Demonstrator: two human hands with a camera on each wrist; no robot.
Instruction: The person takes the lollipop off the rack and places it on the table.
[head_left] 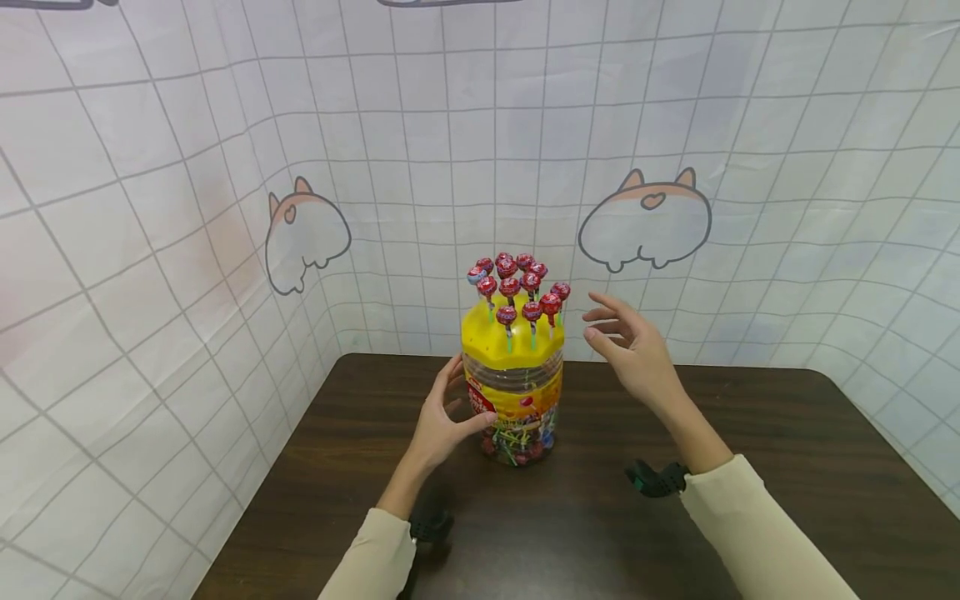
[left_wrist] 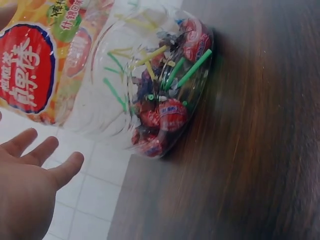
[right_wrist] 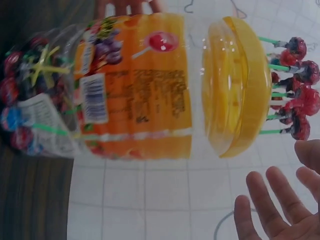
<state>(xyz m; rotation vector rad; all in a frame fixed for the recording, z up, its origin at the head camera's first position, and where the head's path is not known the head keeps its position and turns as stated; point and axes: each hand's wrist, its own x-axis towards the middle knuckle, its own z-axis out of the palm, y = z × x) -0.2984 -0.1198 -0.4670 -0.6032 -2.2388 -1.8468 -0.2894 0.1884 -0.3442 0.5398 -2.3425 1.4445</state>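
A clear plastic jar [head_left: 523, 404] with a bright printed wrap stands upright on the table under a yellow lid [head_left: 504, 354]. Several red-wrapped lollipops [head_left: 532, 312] stick up from that lid on green sticks, one of them partly blue. Loose lollipops [left_wrist: 172, 115] lie in the bottom of the jar. At the jar's left side is my left hand [head_left: 437, 423], fingers spread behind and thumb in front; contact is unclear. To the right of the lid my right hand [head_left: 633, 354] hovers in the air with loosely bent fingers, holding nothing.
The dark wooden table [head_left: 600, 542] reaches back to a white cloth backdrop [head_left: 495, 125] with a grid and cartoon animal drawings. Black straps with devices [head_left: 656, 479] sit on both wrists. More backdrop hangs along the left side.
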